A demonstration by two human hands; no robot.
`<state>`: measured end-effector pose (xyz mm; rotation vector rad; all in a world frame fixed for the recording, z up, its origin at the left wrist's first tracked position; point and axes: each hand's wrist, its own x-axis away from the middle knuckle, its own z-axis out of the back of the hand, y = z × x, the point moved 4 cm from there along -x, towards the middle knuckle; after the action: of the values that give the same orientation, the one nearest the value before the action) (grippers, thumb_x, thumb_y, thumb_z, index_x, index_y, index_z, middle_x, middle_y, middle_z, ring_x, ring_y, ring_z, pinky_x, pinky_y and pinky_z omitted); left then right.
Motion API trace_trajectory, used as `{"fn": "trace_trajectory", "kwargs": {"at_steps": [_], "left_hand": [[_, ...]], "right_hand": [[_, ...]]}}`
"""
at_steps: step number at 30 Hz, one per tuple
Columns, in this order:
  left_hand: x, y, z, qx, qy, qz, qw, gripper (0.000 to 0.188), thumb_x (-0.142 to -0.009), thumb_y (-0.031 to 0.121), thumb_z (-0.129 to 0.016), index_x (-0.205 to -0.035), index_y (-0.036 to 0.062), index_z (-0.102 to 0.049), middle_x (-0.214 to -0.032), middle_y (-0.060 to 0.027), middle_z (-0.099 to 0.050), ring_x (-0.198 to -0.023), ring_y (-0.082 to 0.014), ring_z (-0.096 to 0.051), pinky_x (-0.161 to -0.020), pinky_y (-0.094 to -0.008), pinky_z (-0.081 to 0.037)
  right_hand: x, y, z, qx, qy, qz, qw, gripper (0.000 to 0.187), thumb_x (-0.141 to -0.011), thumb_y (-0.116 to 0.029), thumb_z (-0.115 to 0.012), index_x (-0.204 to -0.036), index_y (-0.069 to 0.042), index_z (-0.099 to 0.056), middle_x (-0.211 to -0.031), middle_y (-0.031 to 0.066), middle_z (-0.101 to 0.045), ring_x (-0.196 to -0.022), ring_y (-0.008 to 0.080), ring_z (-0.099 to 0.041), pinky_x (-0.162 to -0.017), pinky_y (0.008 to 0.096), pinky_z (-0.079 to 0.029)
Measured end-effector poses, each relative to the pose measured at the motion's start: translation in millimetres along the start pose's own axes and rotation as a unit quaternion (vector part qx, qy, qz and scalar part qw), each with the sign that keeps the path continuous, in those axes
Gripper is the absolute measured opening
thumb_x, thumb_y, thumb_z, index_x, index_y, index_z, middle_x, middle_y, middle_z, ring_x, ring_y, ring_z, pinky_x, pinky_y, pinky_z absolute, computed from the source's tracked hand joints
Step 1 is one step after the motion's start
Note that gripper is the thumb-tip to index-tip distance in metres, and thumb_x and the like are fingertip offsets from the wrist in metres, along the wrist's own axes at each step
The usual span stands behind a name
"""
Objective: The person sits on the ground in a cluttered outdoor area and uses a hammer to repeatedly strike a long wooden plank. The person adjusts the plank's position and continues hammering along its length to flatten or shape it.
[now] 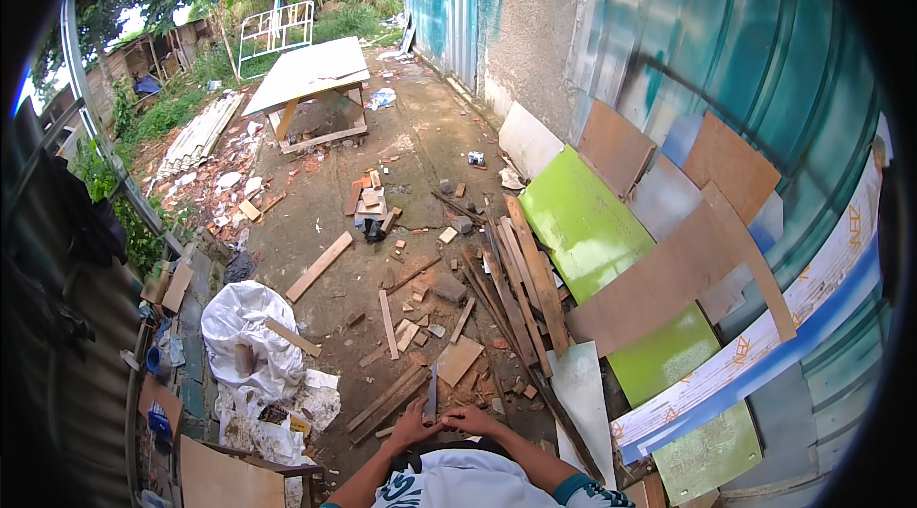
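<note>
My left hand (414,424) and my right hand (470,421) meet close in front of my body at the lower edge, fingers bent inward and fingertips almost touching. A narrow, flat grey strip, like a blade (433,395), points away from me, its near end between the fingers of my left hand. My right hand is closed beside it; what it holds, if anything, is too small to make out. Just beyond lies a square brown board (458,360). Dark wooden planks (390,403) lie to the left of my hands.
Long timbers (521,288) lie ahead to the right. Green panels (587,212) and brown sheets lean on the corrugated wall (735,40). White sacks (250,341) stand at left. A white-topped table (320,69) is farther off. Brick pieces and wood scraps (411,331) litter the ground.
</note>
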<state>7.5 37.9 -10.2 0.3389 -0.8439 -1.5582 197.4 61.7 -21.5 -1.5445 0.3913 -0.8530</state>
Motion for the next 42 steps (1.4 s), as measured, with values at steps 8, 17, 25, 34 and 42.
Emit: {"fn": "trace_trajectory", "kwargs": {"at_steps": [8,17,25,34,42], "left_hand": [[8.5,5.9,5.3,0.005,-0.004,0.018,1.0,0.102,-0.077,0.068,-0.071,-0.149,0.0041,-0.037,-0.149,-0.0264,-0.041,-0.134,-0.041,-0.047,-0.108,-0.0461,-0.043],[11.2,13.8,11.2,0.054,0.022,-0.009,0.998,0.097,-0.08,0.059,-0.075,-0.149,0.0022,-0.036,-0.147,-0.0264,-0.043,-0.134,-0.039,-0.048,-0.11,-0.0446,-0.041],[13.4,28.7,14.6,0.263,-0.066,0.031,0.962,0.086,-0.088,0.042,-0.074,-0.152,0.0045,-0.031,-0.146,-0.0233,-0.047,-0.131,-0.0331,-0.052,-0.107,-0.0432,-0.045],[11.4,42.5,50.2,0.254,-0.111,-0.032,0.96,0.082,-0.09,0.038,-0.07,-0.154,0.0093,-0.028,-0.145,-0.0202,-0.05,-0.131,-0.0338,-0.053,-0.108,-0.0429,-0.045],[24.0,72.0,104.5,0.167,-0.051,-0.149,0.973,0.082,-0.091,0.046,-0.063,-0.153,0.0051,-0.029,-0.144,-0.0207,-0.052,-0.131,-0.035,-0.053,-0.108,-0.0433,-0.044]], "right_hand": [[-0.7,14.4,-4.7,-0.018,0.002,-0.017,1.0,0.031,-0.099,-0.032,-0.061,-0.117,-0.009,-0.072,-0.092,-0.0005,-0.071,-0.08,0.0077,-0.063,-0.069,0.0257,-0.051],[1.2,-1.7,-5.2,-0.05,0.005,-0.074,0.996,0.031,-0.103,-0.027,-0.056,-0.117,-0.003,-0.068,-0.101,0.0029,-0.072,-0.091,0.0117,-0.066,-0.082,0.0284,-0.052],[7.7,-36.6,-9.8,-0.13,0.001,-0.015,0.991,0.034,-0.105,-0.034,-0.053,-0.12,-0.007,-0.068,-0.092,-0.0018,-0.065,-0.079,0.0071,-0.057,-0.073,0.0251,-0.049],[27.4,-136.0,-22.8,-0.228,-0.142,-0.037,0.963,0.034,-0.108,-0.031,-0.047,-0.121,-0.005,-0.065,-0.08,-0.0013,-0.056,-0.076,0.0085,-0.057,-0.073,0.0254,-0.047],[13.8,-153.9,-29.3,-0.235,-0.175,0.012,0.956,0.027,-0.106,-0.027,-0.054,-0.11,-0.003,-0.064,-0.078,0.0,-0.058,-0.075,0.0091,-0.058,-0.073,0.0257,-0.049]]}}
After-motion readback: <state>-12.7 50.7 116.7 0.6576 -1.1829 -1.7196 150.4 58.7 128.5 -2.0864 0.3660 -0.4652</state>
